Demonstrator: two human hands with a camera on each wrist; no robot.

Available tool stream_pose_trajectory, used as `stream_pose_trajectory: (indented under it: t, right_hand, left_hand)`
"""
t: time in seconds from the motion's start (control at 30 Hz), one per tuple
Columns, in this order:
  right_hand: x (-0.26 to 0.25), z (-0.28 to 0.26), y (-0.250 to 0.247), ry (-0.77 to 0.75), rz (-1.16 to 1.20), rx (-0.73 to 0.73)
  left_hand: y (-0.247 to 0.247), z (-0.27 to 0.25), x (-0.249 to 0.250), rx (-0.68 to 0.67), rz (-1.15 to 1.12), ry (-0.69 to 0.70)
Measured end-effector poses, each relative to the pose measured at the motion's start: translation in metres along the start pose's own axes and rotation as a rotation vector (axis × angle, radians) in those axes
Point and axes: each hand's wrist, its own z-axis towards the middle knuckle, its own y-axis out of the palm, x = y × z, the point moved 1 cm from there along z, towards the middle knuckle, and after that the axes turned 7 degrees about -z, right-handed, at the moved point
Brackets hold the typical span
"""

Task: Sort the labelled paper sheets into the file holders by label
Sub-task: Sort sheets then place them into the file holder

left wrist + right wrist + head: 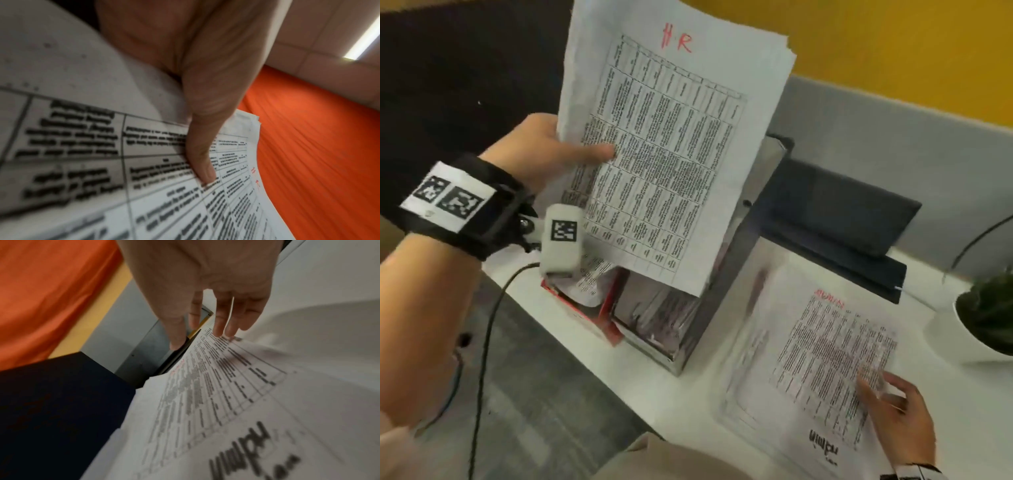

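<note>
White paper first: pinching the HR sheaf (671,154) along its left edge with the left hand (544,150), thumb (203,162) pressed flat on the printed table and the other fingers hidden behind; holding it upright, lower corner hanging just above the silver file holder (688,342), not yet inside. Resting the right hand (897,411) with loose, nearly straight fingers on the top sheet of the desk stack (808,359); clasping nothing, touching only at the fingertips by the look of the right wrist view.

Risking, probably, a fanning-out: gripping several thin sheets by one edge only, top corners already splayed, and so inviting a sheet to slip loose or buckle against the holder's rim on the way down. Risking also a misfile: aiming at the silver holder standing hard against the red file holder (599,318), both already stuffed with paper, neither showing a readable label. Possibly dragging the top sheet off the desk stack too, given the light contact and the stack lying askew.

Working on a white desk (619,370), smooth and likely slippery for paper; backing onto a grey partition (893,126) under a yellow wall (893,41); sharing space with a dark flat case (835,212) behind the holders and a potted plant (969,335) at the right; standing over grey carpet (534,394).
</note>
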Motion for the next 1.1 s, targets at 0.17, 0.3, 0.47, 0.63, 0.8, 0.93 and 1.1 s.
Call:
stream_pose_trajectory:
  t: [0.17,0.3,0.47,0.63,0.8,0.93,1.1]
  right_hand:
    - [0.013,-0.002,0.008,-0.030,-0.163,0.048]
    - [0.019,-0.002,0.015,-0.082,-0.322,0.047]
    - [0.023,0.003,0.019,-0.040,-0.457,0.019]
    - [0.026,0.004,0.020,-0.033,-0.485,0.005]
    - [0.030,0.003,0.019,-0.048,-0.510,-0.015]
    - [0.031,0.002,0.019,-0.054,-0.513,-0.018]
    - [0.027,0.002,0.018,-0.045,-0.477,-0.025]
  left_hand:
    - [-0.028,0.023,-0.034,0.091,0.070,-0.135]
    - [-0.011,0.039,-0.058,0.073,0.262,-0.178]
    - [0.035,0.053,-0.076,0.010,0.588,-0.092]
    - [0.069,0.066,-0.092,-0.144,0.836,-0.133]
    - [0.078,0.074,-0.099,-0.262,0.968,-0.199]
    - [0.077,0.076,-0.091,-0.227,0.940,-0.206]
    - [0.066,0.073,-0.050,0.013,0.585,-0.038]
